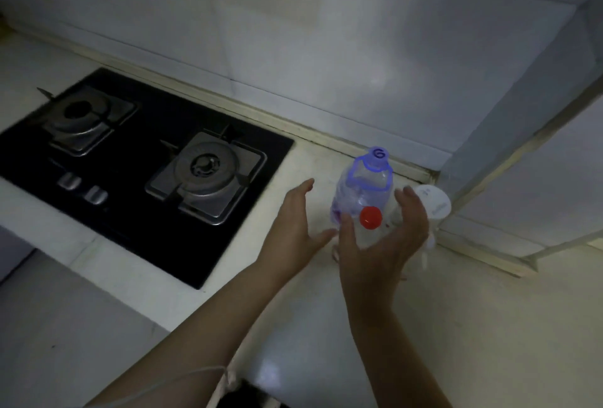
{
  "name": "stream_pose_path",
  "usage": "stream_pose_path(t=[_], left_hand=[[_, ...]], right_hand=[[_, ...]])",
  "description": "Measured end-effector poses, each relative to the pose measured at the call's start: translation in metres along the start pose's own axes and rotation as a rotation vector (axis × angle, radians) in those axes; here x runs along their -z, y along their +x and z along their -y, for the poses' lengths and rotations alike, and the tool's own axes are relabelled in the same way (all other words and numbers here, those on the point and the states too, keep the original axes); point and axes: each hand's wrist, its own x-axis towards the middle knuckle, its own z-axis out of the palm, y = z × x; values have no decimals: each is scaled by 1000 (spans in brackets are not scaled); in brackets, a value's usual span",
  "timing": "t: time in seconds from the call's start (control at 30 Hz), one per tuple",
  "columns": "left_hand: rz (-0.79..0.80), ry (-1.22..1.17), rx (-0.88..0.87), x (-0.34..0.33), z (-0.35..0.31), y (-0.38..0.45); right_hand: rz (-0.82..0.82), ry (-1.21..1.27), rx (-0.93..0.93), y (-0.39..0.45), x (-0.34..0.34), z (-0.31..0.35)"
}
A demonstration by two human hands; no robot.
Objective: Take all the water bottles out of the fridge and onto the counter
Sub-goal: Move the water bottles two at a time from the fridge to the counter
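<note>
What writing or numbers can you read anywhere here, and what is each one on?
"6", or possibly "G": handwritten on the purple cap of the clear bottle.
Small print on the white lid: too blurred to read.
Red cap: no text visible.

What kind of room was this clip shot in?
Most likely a home kitchen: a two-burner gas hob set into a pale counter, a tiled wall behind it, and bottles standing in the corner.
</note>
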Motion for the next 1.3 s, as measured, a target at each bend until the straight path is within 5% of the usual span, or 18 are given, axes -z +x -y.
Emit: stream_pose_path(t=[0.27, 0.63, 0.97, 1.3], left_hand=[[-394, 105, -89, 184, 7, -27], [-866, 298, 93, 446, 105, -198], [-1120, 361, 306, 617, 209, -341], [-1216, 433, 343, 761, 291, -335]], right_hand=[[324, 339, 42, -2, -66, 130], [754, 673, 287, -147, -171, 373], [1011, 910, 353, -305, -266, 561], [1045, 1048, 423, -361, -407, 687]])
